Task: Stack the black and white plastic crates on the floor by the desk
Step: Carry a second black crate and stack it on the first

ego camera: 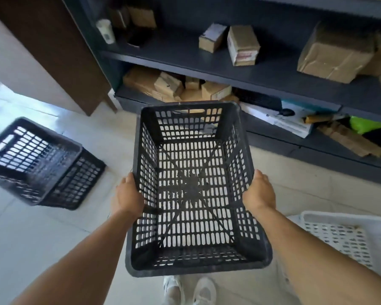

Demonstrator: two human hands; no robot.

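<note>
I hold an empty black plastic crate in the air in front of me, its mouth facing up. My left hand grips its left wall and my right hand grips its right wall. On the floor to the left sit two more black crates, one nested tilted in the other. A white crate rests on the floor at the lower right, partly hidden behind my right forearm.
A dark grey shelf unit with several cardboard boxes spans the back. A brown wooden desk panel stands at the upper left. The floor is pale tile. My white shoes show below the held crate.
</note>
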